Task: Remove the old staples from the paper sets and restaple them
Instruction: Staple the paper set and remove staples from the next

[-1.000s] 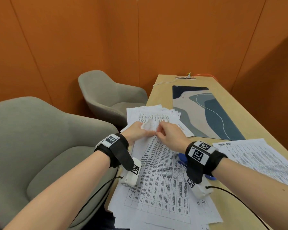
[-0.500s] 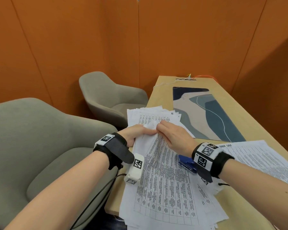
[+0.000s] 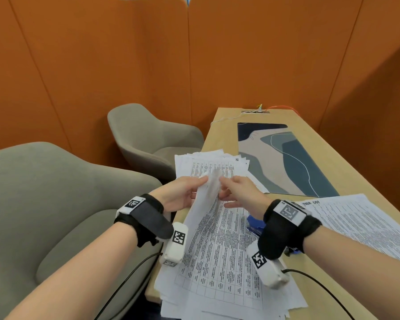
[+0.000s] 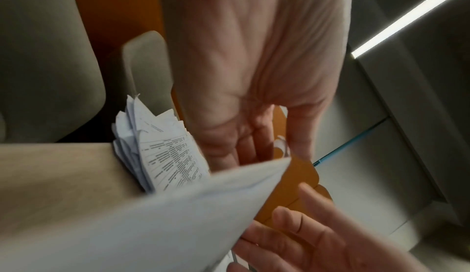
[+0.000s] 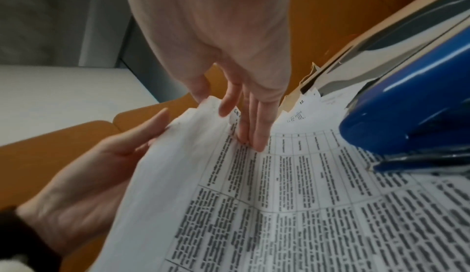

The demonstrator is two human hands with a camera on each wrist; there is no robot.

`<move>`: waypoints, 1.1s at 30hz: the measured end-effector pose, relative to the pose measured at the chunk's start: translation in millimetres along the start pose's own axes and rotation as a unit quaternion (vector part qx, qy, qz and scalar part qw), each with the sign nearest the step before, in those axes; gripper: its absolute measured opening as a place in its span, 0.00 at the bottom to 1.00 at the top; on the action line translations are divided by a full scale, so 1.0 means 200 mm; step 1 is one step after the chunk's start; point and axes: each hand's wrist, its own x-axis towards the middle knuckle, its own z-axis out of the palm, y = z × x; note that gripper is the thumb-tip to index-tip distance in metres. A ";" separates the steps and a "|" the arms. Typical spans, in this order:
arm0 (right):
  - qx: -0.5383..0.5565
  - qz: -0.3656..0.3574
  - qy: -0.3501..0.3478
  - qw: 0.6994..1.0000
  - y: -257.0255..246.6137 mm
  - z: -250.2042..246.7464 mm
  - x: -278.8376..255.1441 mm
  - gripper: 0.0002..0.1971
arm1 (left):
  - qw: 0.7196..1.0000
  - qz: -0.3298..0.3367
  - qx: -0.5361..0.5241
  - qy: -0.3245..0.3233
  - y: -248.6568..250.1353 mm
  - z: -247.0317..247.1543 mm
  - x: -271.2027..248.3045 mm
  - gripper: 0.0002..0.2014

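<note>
A stapled paper set [image 3: 219, 250] of printed tables lies at the desk's near edge. Its top sheet [image 3: 206, 199] is peeled up and curls to the left. My left hand [image 3: 194, 188] pinches that sheet's far corner between thumb and fingers, as the left wrist view [image 4: 279, 145] shows. My right hand [image 3: 231, 188] is just right of it, with its fingers [image 5: 257, 133] straight and resting on the page underneath near the top corner. A blue stapler [image 3: 254, 224] lies on the papers under my right wrist and looms close in the right wrist view [image 5: 406, 105]. No staple is visible.
A fanned pile of more sheets [image 3: 210, 162] lies beyond my hands. Another printed set [image 3: 360, 222] sits at the right. A patterned desk mat [image 3: 286, 158] covers the desk's middle. Two grey chairs [image 3: 62, 204] stand left of the desk edge, and cables run at the far end.
The top sheet's corner has come up off the set and bent to the left. Both hands have risen slightly with it, and my right hand's fingers have straightened out.
</note>
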 end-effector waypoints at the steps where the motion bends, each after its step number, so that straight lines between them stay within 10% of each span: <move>1: 0.010 0.015 -0.010 1.000 -0.01 0.00 -0.01 0.20 | 1.000 0.002 -0.006 0.000 -0.01 0.00 -0.01 0.17; 5: -0.039 0.015 -0.021 0.999 -0.05 0.02 -0.02 0.32 | 0.999 0.020 0.039 0.032 -0.01 0.04 -0.01 0.17; 12: -0.106 0.002 0.009 0.994 -0.06 0.04 -0.01 0.17 | 0.954 0.121 0.258 0.096 -0.01 0.08 0.02 0.09; 18: -0.176 -0.064 0.001 0.982 -0.08 0.03 -0.03 0.10 | 0.973 0.088 0.174 0.125 -0.02 0.06 0.02 0.05; 24: -0.213 -0.071 0.008 0.974 -0.13 -0.02 -0.04 0.09 | 0.912 0.061 0.281 0.294 -0.04 0.01 0.10 0.05; 33: -0.171 -0.058 0.014 0.983 -0.15 -0.02 -0.04 0.09 | 0.828 0.102 0.471 0.288 -0.04 0.03 0.09 0.18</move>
